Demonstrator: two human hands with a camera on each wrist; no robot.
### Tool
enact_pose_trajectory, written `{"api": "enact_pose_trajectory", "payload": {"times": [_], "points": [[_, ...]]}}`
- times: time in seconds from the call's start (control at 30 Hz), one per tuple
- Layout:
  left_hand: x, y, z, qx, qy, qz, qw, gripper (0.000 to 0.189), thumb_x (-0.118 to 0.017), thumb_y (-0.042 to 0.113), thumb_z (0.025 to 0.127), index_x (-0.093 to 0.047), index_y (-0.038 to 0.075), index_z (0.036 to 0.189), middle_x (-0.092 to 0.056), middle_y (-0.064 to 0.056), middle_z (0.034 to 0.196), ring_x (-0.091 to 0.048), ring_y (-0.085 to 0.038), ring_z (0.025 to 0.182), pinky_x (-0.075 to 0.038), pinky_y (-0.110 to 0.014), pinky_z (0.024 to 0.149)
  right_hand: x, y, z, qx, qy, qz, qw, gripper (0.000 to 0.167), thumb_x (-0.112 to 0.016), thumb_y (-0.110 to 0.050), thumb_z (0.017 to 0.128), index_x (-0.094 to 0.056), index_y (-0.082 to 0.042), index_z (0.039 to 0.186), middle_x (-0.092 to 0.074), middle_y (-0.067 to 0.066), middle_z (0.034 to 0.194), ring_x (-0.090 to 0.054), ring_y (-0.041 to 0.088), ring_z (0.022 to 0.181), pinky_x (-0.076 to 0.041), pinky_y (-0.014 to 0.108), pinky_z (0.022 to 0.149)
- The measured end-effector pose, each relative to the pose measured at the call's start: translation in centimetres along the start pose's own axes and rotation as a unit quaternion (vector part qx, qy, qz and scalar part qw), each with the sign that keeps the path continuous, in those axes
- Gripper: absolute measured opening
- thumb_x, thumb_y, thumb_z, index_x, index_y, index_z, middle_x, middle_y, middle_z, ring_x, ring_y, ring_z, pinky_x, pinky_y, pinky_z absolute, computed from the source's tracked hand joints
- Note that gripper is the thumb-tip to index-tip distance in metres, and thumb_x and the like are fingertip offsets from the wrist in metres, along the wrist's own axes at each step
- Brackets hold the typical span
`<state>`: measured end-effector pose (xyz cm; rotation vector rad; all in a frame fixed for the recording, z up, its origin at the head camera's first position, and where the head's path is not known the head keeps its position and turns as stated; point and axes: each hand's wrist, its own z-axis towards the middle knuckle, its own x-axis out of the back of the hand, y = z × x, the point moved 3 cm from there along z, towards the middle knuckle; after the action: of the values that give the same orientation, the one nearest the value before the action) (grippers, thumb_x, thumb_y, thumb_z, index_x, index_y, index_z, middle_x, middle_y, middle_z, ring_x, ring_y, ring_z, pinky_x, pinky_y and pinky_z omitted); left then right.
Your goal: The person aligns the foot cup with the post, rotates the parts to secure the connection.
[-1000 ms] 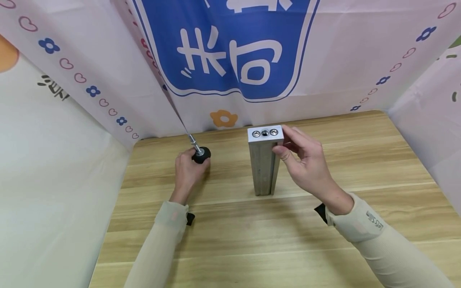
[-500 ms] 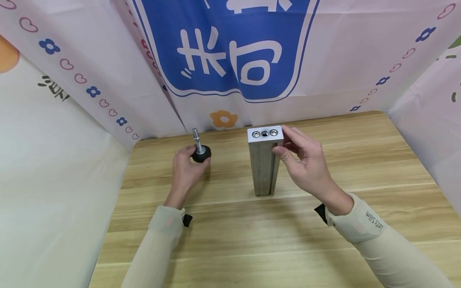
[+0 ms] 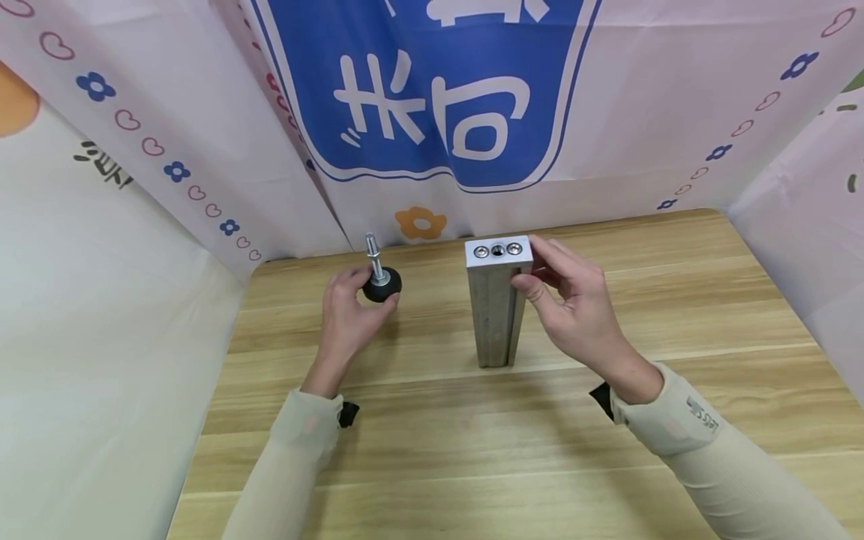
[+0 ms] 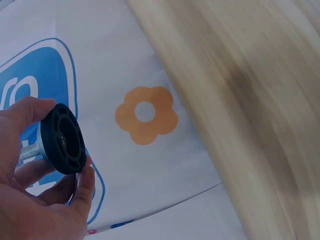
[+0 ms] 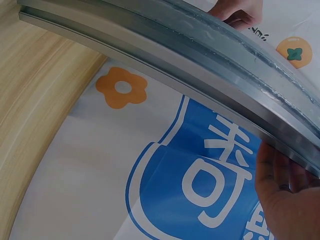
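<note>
Head view: from above the near side, facing forward and down, widest range; covers left hand (image 3: 351,311), right hand (image 3: 572,304), table (image 3: 418,442) and far banner (image 3: 628,112). Left wrist view: close to the left hand, rolled, facing the banner. Right wrist view: close beside the post (image 3: 494,319), likewise rolled, facing the banner. All three share the orange flower (image 4: 164,111).

Counter (image 3: 432,442): pale wood-grain top with darker streaks.
Back wall (image 3: 648,127): white, lightly creased cloth behind the counter's far edge.
Blue sign (image 3: 472,60): large print with white characters and a rounded bottom.
Orange flower (image 3: 421,214): printed below the sign.
Borders (image 3: 177,171): hearts and blue flowers, slanting down both sides.
Left wall (image 3: 81,315): plain-looking white cloth.
Light: soft, with faint shadows.
</note>
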<state>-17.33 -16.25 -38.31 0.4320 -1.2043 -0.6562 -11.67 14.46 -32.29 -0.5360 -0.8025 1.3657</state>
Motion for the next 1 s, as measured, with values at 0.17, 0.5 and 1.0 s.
{"api": "enact_pose_trajectory", "payload": {"times": [0.17, 0.5, 1.0], "points": [[0.4, 0.7, -0.2, -0.007, -0.008, 0.0, 0.9999, 0.056, -0.086, 0.019, 0.082, -0.071, -0.005, 0.129, -0.07, -0.024, 0.134, -0.061, -0.042, 0.128, -0.043, -0.059, 0.115, 0.0, 0.0, 0.0, -0.004, 0.0, 0.0, 1.0, 0.047, -0.067, 0.016, 0.091, -0.064, 0.008, 0.137, -0.07, 0.008, 0.11, -0.068, 0.008, 0.097, -0.062, 0.019, 0.088], [1.4, 1.7, -0.3, -0.021, -0.035, 0.01, 0.9991, 0.057, -0.086, 0.022, 0.082, -0.07, -0.003, 0.131, -0.07, -0.023, 0.131, -0.062, -0.041, 0.126, -0.047, -0.059, 0.11, 0.1, 0.2, -0.1, -0.005, -0.003, 0.003, 1.0, 0.041, -0.069, 0.0, 0.098, -0.063, 0.009, 0.138, -0.07, 0.006, 0.112, -0.068, 0.008, 0.098, -0.062, 0.019, 0.088], [3.1, 2.6, -0.3, -0.049, -0.042, 0.0, 0.9979, 0.06, -0.085, 0.02, 0.081, -0.069, 0.003, 0.137, -0.072, -0.019, 0.126, -0.067, -0.039, 0.116, -0.052, -0.053, 0.095, 0.1, 0.2, -0.2, -0.009, 0.0, 0.004, 0.9999, 0.045, -0.069, 0.006, 0.095, -0.063, 0.007, 0.139, -0.07, 0.008, 0.113, -0.07, 0.012, 0.097, -0.062, 0.018, 0.088]]}}
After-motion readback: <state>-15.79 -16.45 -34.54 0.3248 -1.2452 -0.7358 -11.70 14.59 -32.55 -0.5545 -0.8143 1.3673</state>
